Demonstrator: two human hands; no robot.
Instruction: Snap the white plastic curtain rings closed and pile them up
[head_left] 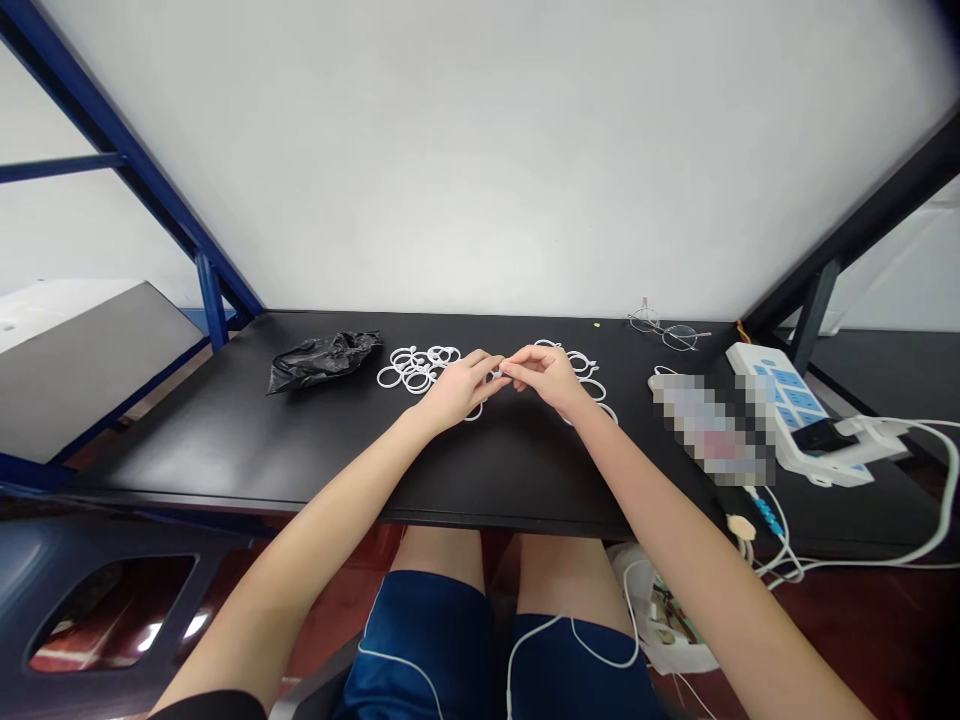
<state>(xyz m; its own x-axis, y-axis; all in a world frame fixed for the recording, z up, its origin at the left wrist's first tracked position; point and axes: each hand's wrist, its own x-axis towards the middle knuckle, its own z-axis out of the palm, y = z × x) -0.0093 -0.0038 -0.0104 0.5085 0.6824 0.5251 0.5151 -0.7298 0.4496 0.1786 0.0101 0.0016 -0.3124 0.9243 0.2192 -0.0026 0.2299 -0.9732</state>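
Observation:
My left hand (459, 392) and my right hand (549, 374) meet over the middle of the black table. Both are closed, pinching with thumb and fingertips at a small white ring (495, 375), mostly hidden by the fingers. Under my left hand a white arc (475, 413) shows; whether it belongs to the held ring I cannot tell. Left of my left hand lies a loose heap of white plastic rings (417, 378), each with a small knob. More white rings (592, 387) lie behind and beside my right hand, partly covered by it.
A crumpled black plastic bag (324, 360) lies at the left of the table (225, 440). At the right are eyeglasses (679, 336), a blurred-out flat object (712, 430), a white power strip (795, 405) and white cables (937, 520). A white wall stands behind.

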